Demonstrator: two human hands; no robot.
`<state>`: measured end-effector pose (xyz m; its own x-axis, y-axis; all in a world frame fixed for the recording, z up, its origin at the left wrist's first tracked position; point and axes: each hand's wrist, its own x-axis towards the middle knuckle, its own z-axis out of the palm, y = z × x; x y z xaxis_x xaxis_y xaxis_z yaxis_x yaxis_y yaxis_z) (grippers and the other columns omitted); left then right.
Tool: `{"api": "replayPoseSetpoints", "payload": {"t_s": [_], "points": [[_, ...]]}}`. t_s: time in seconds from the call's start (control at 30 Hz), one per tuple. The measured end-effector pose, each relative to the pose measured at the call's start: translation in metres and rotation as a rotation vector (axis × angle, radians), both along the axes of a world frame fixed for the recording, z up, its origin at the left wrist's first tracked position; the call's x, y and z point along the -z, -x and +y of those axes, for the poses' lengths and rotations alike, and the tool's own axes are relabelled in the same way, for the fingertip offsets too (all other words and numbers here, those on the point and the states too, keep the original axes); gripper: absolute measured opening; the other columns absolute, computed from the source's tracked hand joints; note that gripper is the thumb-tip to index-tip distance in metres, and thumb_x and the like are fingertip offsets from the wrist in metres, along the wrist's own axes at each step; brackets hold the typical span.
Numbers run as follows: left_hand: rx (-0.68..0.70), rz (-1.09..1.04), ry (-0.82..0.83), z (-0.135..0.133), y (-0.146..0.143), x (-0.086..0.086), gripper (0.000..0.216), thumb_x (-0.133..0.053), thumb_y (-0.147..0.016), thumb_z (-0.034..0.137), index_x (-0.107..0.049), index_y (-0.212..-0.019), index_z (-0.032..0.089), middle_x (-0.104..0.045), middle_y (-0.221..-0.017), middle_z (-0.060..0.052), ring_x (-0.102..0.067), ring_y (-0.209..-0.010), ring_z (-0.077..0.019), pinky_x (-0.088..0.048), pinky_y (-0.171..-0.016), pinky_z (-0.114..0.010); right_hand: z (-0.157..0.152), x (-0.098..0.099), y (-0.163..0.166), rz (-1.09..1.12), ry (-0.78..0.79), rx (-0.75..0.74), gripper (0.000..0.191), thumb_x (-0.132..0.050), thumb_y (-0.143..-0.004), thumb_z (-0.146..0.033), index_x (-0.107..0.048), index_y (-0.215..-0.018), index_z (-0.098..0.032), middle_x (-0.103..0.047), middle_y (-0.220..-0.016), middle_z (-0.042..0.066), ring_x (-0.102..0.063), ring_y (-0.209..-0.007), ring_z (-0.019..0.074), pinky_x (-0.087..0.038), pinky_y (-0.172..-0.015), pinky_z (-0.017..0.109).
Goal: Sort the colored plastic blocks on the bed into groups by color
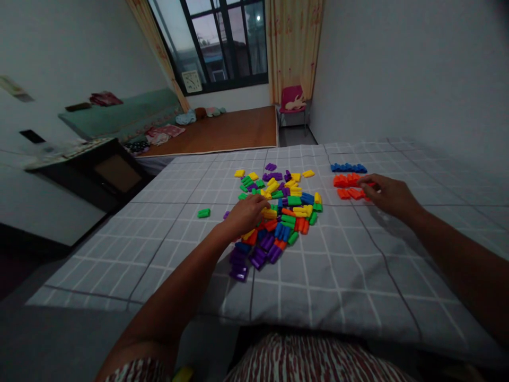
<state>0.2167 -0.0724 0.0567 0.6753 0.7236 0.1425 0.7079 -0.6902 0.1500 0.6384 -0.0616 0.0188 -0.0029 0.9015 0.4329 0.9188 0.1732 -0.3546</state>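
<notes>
A heap of small plastic blocks (288, 218) in purple, blue, green, yellow and orange lies mid-table. My left hand (248, 213) rests over the heap's left side, its fingers curled down among yellow and green pieces; whatever they grip is hidden. On the right, my right hand (389, 195) has its thumb and fingers closed at the end of the rows of orange blocks (345, 181), pinching an orange block there. Just behind these rows stands a row of blue blocks (349, 168). One green block (204, 213) lies apart, left of the heap.
A grey checked cloth (330, 281) covers the table. Beyond it are a low brown bed platform (234, 127) with clothes, a pink chair (293, 100) and a window. A dark cabinet (95, 175) stands at left, and a white wall runs along the right.
</notes>
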Motion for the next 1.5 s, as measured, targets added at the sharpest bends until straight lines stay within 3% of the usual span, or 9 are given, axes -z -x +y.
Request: {"api": "replayPoseSetpoints", "payload": {"t_s": [0.17,0.3,0.53,0.67,0.8,0.97,1.27,1.4,1.5], "points": [[0.019,0.072,0.084,-0.012,-0.005,0.007,0.023,-0.058,-0.085,0.035,-0.062,-0.104,0.022,-0.063,-0.102,-0.006,-0.061,-0.093,-0.0209,-0.048,-0.079,-0.030,-0.009,-0.017,0.048,0.025,-0.037,-0.177,0.026,-0.049,-0.086,-0.037,-0.068,-0.097,-0.023,-0.072,-0.095,0.005,-0.064,-0.071,0.0199,-0.049,-0.067,0.034],[-0.097,0.029,0.121,-0.009,-0.008,0.012,0.015,-0.060,-0.081,0.026,-0.064,-0.094,0.018,-0.066,-0.095,-0.008,-0.062,-0.090,-0.0228,-0.047,-0.079,-0.031,-0.018,-0.025,0.083,0.109,0.017,-0.295,0.024,-0.051,-0.086,-0.035,-0.068,-0.095,-0.021,-0.071,-0.085,0.005,-0.062,-0.064,0.0164,-0.047,-0.062,0.029],[-0.132,-0.722,0.593,0.006,-0.020,0.014,0.022,-0.060,-0.080,0.026,-0.054,-0.098,0.015,-0.065,-0.083,-0.002,-0.065,-0.076,-0.0166,-0.053,-0.069,-0.029,-0.028,-0.024,0.139,0.441,0.295,-0.534,0.025,-0.053,-0.086,-0.039,-0.066,-0.096,-0.020,-0.069,-0.081,0.003,-0.058,-0.060,0.0133,-0.046,-0.056,0.026],[-0.088,-0.600,0.255,-0.006,-0.046,0.010,0.017,-0.060,-0.079,0.018,-0.053,-0.095,0.018,-0.060,-0.094,-0.004,-0.063,-0.084,-0.0166,-0.054,-0.074,-0.031,-0.035,-0.022,0.165,0.839,0.547,-0.555,0.032,-0.056,-0.085,-0.051,-0.064,-0.096,-0.022,-0.069,-0.091,0.004,-0.062,-0.066,0.0149,-0.052,-0.058,0.029],[-0.024,-0.346,-0.037,-0.018,-0.071,0.005,0.021,-0.061,-0.081,0.017,-0.055,-0.100,0.021,-0.056,-0.103,-0.006,-0.058,-0.098,-0.0218,-0.052,-0.083,-0.037,-0.042,-0.018,0.175,1.125,0.574,-0.579,0.036,-0.062,-0.081,-0.054,-0.064,-0.104,-0.026,-0.068,-0.099,0.002,-0.065,-0.089,0.0200,-0.056,-0.074,0.034],[0.128,-0.313,0.032,-0.017,-0.077,0.007,0.042,-0.062,-0.084,0.022,-0.049,-0.124,0.026,-0.054,-0.124,-0.007,-0.057,-0.110,-0.0218,-0.052,-0.089,-0.037,-0.039,-0.003,0.138,1.243,0.544,-0.507,0.033,-0.065,-0.081,-0.046,-0.060,-0.103,-0.023,-0.068,-0.096,0.003,-0.066,-0.090,0.0190,-0.057,-0.073,0.033],[0.078,-0.276,-0.011,0.004,-0.052,0.029,0.022,-0.050,-0.090,0.025,-0.063,-0.108,0.024,-0.057,-0.129,-0.007,-0.059,-0.114,-0.0230,-0.051,-0.096,-0.042,0.001,-0.006,-0.045,1.136,0.302,0.122,0.023,-0.049,-0.087,-0.030,-0.057,-0.108,-0.024,-0.068,-0.105,0.007,-0.067,-0.074,0.0140,-0.055,-0.061,0.026],[0.092,-0.300,0.008,0.007,-0.051,0.035,0.022,-0.050,-0.090,0.025,-0.064,-0.107,0.024,-0.058,-0.127,-0.008,-0.058,-0.116,-0.0233,-0.051,-0.096,-0.043,0.008,0.000,-0.086,1.018,0.291,0.146,0.030,-0.049,-0.087,-0.039,-0.058,-0.111,-0.022,-0.067,-0.109,0.011,-0.068,-0.080,0.0163,-0.057,-0.067,0.029],[0.098,-0.309,0.025,0.009,-0.049,0.039,0.021,-0.050,-0.091,0.025,-0.064,-0.106,0.024,-0.059,-0.126,-0.008,-0.058,-0.116,-0.0229,-0.050,-0.097,-0.042,0.009,0.008,-0.094,0.941,0.303,0.077,0.042,-0.069,-0.074,-0.036,-0.060,-0.113,-0.022,-0.066,-0.114,0.011,-0.067,-0.087,0.0182,-0.057,-0.075,0.030]]}}
